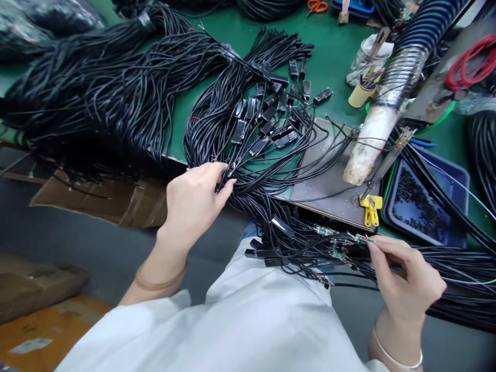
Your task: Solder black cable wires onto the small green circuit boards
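Observation:
My left hand [197, 201] is closed at the table's front edge, thumb and fingers pinching a black cable end with thin coloured wires [233, 166]. Over the edge to the right, my right hand [406, 274] pinches a small green circuit board [362, 238] between thumb and forefinger. More wired boards [339, 256] lie among the black cables beside it. Below and between the hands, several black plastic housings [267, 253] rest with the cables near my lap. Beyond my left hand, a pile of black housings [267, 119] sits on the cables.
Thick bundles of black cable [116, 88] cover the left of the green table [329, 31]. A ribbed extraction hose [403, 67] hangs down at right. Nearby are a yellow clip [371, 209], a blue tray [461, 175], a yellow cup [360, 95] and orange-handled scissors [318, 6].

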A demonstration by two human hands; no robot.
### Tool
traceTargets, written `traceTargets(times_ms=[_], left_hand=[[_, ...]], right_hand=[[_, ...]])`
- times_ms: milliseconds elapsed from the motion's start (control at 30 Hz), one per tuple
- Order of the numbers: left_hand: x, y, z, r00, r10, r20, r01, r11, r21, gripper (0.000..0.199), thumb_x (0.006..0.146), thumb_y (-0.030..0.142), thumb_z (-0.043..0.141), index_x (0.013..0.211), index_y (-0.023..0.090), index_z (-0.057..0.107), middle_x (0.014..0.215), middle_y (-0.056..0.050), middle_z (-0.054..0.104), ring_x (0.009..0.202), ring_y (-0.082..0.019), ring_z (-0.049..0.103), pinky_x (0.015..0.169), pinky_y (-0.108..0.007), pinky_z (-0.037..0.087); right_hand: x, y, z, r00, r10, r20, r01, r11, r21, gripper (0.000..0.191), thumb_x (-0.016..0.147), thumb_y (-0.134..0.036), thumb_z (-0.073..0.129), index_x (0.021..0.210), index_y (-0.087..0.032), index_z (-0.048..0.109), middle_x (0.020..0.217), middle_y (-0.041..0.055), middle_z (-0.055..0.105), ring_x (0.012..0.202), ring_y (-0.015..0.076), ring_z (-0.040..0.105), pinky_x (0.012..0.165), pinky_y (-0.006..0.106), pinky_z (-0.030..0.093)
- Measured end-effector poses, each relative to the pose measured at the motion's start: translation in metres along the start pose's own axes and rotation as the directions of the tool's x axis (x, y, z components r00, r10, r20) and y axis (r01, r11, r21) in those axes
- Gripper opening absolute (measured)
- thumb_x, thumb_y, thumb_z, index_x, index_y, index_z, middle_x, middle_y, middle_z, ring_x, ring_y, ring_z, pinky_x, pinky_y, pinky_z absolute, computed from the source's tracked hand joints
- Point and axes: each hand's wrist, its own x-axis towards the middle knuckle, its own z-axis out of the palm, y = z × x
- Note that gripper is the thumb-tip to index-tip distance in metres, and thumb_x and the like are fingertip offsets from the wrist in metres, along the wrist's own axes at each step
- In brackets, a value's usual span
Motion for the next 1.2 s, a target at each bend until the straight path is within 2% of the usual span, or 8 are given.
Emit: traceTargets(times_ms=[233, 333, 400, 500, 600, 700, 867, 1200], left_hand=[[0.009, -0.018, 0.006, 0.947, -0.16, -0.279, 0.058, 0.938, -0.342, 0.015, 0.075, 0.019, 0.074, 0.09, 0.023, 0.076, 0.069, 0.005, 0.071, 0.059, -0.013, 0.062, 0.056, -0.028, 0.046], [0.033, -0.032, 0.011, 0.794, -0.389, -0.467, -0.074, 0.701, -0.709, 0.01, 0.07, 0.019, 0.08, 0.08, 0.021, 0.077, 0.065, 0.007, 0.071, 0.053, -0.011, 0.063, 0.046, -0.025, 0.048], [0.053, -0.033, 0.012, 0.838, -0.394, -0.379, -0.214, 0.401, -0.891, 0.022, 0.065, 0.031, 0.087, 0.079, 0.02, 0.074, 0.068, 0.009, 0.071, 0.051, -0.007, 0.062, 0.042, -0.022, 0.048], [0.069, -0.003, 0.006, 0.802, -0.367, -0.471, -0.426, 0.2, -0.882, 0.039, 0.057, 0.04, 0.094, 0.08, 0.018, 0.071, 0.064, 0.01, 0.069, 0.05, -0.006, 0.059, 0.044, -0.022, 0.05], [0.057, 0.061, -0.004, 0.752, -0.276, -0.598, -0.509, 0.332, -0.794, 0.022, 0.074, 0.024, 0.086, 0.087, 0.012, 0.072, 0.085, -0.003, 0.075, 0.083, -0.017, 0.072, 0.07, -0.033, 0.057], [0.032, 0.118, -0.003, 0.988, 0.006, -0.152, -0.145, 0.334, -0.931, 0.021, 0.091, 0.008, 0.064, 0.106, 0.02, 0.072, 0.093, -0.001, 0.073, 0.074, -0.01, 0.067, 0.065, -0.028, 0.053], [0.011, 0.157, 0.028, 0.922, 0.385, 0.045, -0.097, 0.342, -0.935, 0.012, 0.089, 0.016, 0.066, 0.091, 0.013, 0.077, 0.068, -0.001, 0.063, 0.054, -0.007, 0.045, 0.049, -0.022, 0.037], [0.005, 0.171, 0.055, 0.943, 0.315, 0.105, 0.0, 0.316, -0.949, 0.013, 0.089, 0.017, 0.066, 0.092, 0.014, 0.078, 0.079, -0.004, 0.07, 0.072, -0.012, 0.061, 0.067, -0.023, 0.048]], right_hand=[[0.007, -0.005, 0.007, 0.996, -0.091, -0.016, 0.09, 0.996, -0.004, 0.022, 0.077, -0.006, 0.077, 0.091, -0.021, 0.068, 0.08, -0.0016, 0.076, 0.067, 0.0116, 0.072, 0.056, 0.021, 0.053], [0.011, -0.007, 0.009, 0.995, -0.096, -0.031, 0.097, 0.995, 0.034, 0.023, 0.077, -0.005, 0.076, 0.091, -0.021, 0.067, 0.079, -0.0016, 0.075, 0.069, 0.0119, 0.073, 0.054, 0.02, 0.052], [0.013, -0.009, 0.011, 0.994, -0.091, -0.064, 0.094, 0.994, 0.055, 0.022, 0.078, -0.006, 0.075, 0.09, -0.022, 0.068, 0.078, -0.0015, 0.074, 0.07, 0.0133, 0.073, 0.055, 0.022, 0.054], [0.016, -0.015, 0.011, 0.991, -0.056, -0.12, 0.069, 0.992, 0.104, 0.018, 0.08, -0.009, 0.074, 0.088, -0.023, 0.068, 0.077, -0.0009, 0.074, 0.07, 0.0151, 0.073, 0.057, 0.025, 0.056], [0.02, -0.022, 0.011, 0.991, 0.06, -0.123, -0.039, 0.985, 0.17, 0.011, 0.082, -0.013, 0.073, 0.083, -0.023, 0.067, 0.073, -0.0022, 0.071, 0.06, 0.0121, 0.067, 0.051, 0.024, 0.05], [0.026, -0.024, 0.012, 0.971, 0.233, -0.054, -0.223, 0.964, 0.144, 0.009, 0.084, -0.023, 0.074, 0.08, -0.021, 0.066, 0.072, -0.0029, 0.067, 0.055, 0.0075, 0.059, 0.049, 0.022, 0.045], [0.036, -0.013, 0.018, 0.944, 0.329, 0.041, -0.331, 0.935, 0.128, 0.018, 0.088, -0.033, 0.07, 0.08, -0.019, 0.062, 0.069, -0.0033, 0.061, 0.056, 0.0065, 0.057, 0.048, 0.018, 0.041], [0.042, -0.005, 0.022, 0.936, 0.338, 0.096, -0.351, 0.911, 0.217, 0.018, 0.09, -0.033, 0.067, 0.081, -0.02, 0.058, 0.071, -0.0051, 0.058, 0.052, 0.004, 0.049, 0.045, 0.017, 0.038]])
